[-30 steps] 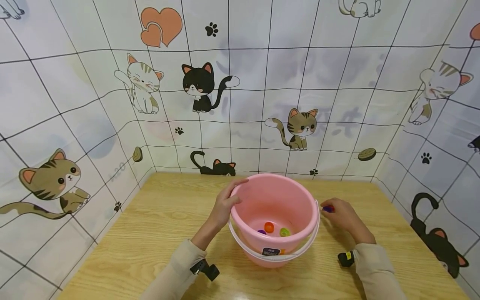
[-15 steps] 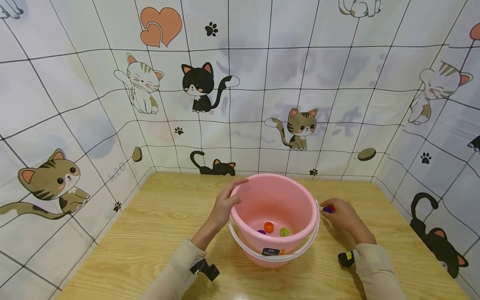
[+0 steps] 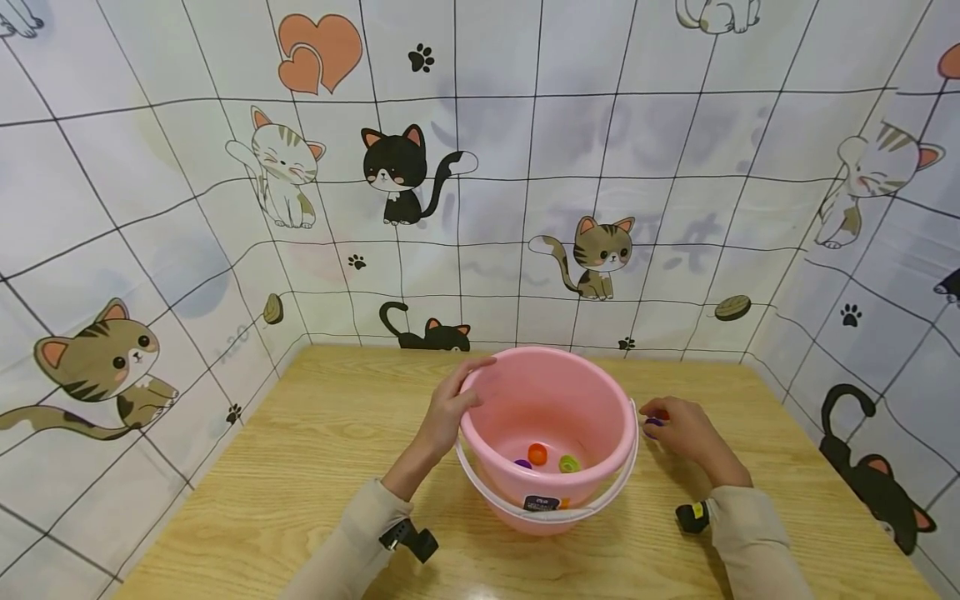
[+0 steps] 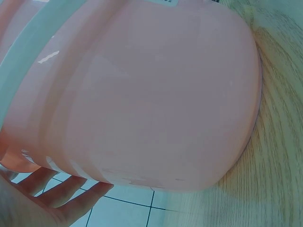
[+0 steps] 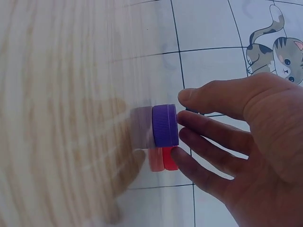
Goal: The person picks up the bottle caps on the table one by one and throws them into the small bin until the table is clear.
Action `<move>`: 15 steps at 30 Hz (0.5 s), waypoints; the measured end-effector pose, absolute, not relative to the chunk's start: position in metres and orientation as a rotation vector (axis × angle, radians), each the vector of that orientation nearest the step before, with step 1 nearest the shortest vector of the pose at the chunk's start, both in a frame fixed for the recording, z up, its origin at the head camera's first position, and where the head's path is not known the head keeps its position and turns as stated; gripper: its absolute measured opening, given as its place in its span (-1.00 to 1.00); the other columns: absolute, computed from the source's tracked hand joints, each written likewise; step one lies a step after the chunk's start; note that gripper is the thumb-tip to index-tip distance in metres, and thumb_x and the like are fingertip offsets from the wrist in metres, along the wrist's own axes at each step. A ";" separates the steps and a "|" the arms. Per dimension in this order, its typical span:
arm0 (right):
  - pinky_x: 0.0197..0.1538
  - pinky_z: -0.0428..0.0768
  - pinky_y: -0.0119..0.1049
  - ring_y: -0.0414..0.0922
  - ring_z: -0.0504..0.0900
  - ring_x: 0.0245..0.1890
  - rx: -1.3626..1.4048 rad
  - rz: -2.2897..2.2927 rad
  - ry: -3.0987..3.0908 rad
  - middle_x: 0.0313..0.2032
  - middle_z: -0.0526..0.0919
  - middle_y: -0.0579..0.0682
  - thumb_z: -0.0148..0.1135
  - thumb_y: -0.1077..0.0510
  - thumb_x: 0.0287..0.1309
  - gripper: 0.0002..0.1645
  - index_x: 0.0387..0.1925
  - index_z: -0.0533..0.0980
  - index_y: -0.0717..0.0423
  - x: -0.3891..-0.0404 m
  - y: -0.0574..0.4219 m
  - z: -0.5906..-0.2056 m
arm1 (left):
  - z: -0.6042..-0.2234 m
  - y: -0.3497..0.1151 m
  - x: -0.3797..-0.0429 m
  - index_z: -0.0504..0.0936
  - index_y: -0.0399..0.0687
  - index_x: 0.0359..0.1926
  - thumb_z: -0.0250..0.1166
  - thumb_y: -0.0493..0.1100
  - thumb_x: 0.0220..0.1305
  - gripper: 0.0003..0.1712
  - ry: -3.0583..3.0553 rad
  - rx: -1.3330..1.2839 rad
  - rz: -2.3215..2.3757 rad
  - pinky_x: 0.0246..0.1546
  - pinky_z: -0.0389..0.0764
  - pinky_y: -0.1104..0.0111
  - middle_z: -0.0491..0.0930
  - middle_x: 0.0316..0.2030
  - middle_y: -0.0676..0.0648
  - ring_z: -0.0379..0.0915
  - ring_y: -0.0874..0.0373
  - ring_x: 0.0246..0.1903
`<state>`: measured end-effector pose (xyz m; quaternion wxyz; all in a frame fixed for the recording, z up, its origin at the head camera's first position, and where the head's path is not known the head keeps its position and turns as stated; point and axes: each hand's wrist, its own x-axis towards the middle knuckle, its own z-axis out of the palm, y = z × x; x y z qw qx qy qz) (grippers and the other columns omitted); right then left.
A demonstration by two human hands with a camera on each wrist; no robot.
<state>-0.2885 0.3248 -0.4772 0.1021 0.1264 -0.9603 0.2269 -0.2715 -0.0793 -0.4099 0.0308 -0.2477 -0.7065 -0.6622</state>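
Observation:
A pink bucket (image 3: 555, 496) with a white handle (image 3: 551, 516) stands on the wooden table. My left hand (image 3: 444, 412) holds its left rim, thumb toward the inside and fingers outside. To the right of the bucket, a purple bottle cap (image 5: 164, 126) sits on the table with a red cap (image 5: 170, 159) beside it. My right hand (image 5: 246, 137) is right over them, fingertips at the tops of the caps and thumb apart from the purple one. Inside the bucket lie an orange cap (image 3: 537, 454), a green cap (image 3: 569, 463) and a partly hidden purple piece (image 3: 522, 464).
A wood-grain table (image 3: 315, 467) spreads around the bucket. Behind and at both sides stands a white gridded backdrop (image 3: 495, 133) printed with cats. Black wrist cameras are strapped to both sleeves.
The purple cap under my right fingers has shifted slightly toward me, and the red one shows behind it. My left hand and the bucket stay put.

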 end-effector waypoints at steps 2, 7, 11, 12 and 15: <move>-0.03 0.57 0.12 0.18 0.63 -0.12 0.370 0.677 -2.834 -0.15 0.68 0.22 0.30 0.22 0.06 -0.70 -0.13 0.62 0.24 -0.288 0.324 -0.476 | -0.410 -0.079 -0.272 0.46 0.02 0.25 0.00 -0.32 0.06 -0.35 -2.176 -0.760 -2.038 -0.15 0.61 -0.12 0.47 0.19 -0.13 0.49 -0.19 0.01; -0.07 0.59 0.09 0.15 0.64 -0.16 0.394 0.676 -2.844 -0.19 0.69 0.19 0.31 0.23 0.03 -0.71 -0.16 0.63 0.25 -0.286 0.322 -0.474 | -0.409 -0.079 -0.271 0.46 0.02 0.25 0.00 -0.32 0.05 -0.34 -2.172 -0.762 -2.027 -0.11 0.58 -0.14 0.46 0.20 -0.14 0.48 -0.19 0.03; -0.09 0.60 0.06 0.11 0.65 -0.19 0.405 0.660 -2.874 -0.22 0.69 0.16 0.31 0.24 0.03 -0.71 -0.16 0.62 0.26 -0.286 0.322 -0.477 | -0.409 -0.079 -0.270 0.47 0.02 0.24 0.01 -0.32 0.05 -0.34 -2.178 -0.759 -2.024 -0.09 0.56 -0.16 0.47 0.20 -0.15 0.47 -0.21 0.03; -0.09 0.60 0.05 0.10 0.65 -0.18 0.401 0.658 -2.880 -0.22 0.69 0.16 0.31 0.24 0.03 -0.70 -0.15 0.62 0.26 -0.287 0.322 -0.478 | -0.409 -0.079 -0.270 0.47 0.03 0.24 0.01 -0.32 0.05 -0.35 -2.181 -0.755 -2.025 -0.09 0.56 -0.16 0.47 0.19 -0.15 0.47 -0.21 0.03; -0.09 0.60 0.07 0.13 0.64 -0.16 0.400 0.659 -2.890 -0.20 0.69 0.18 0.31 0.24 0.02 -0.69 -0.14 0.62 0.25 -0.288 0.324 -0.480 | -0.409 -0.079 -0.270 0.46 0.03 0.25 0.02 -0.34 0.07 -0.35 -2.183 -0.754 -2.037 -0.07 0.54 -0.17 0.47 0.20 -0.15 0.47 -0.22 0.04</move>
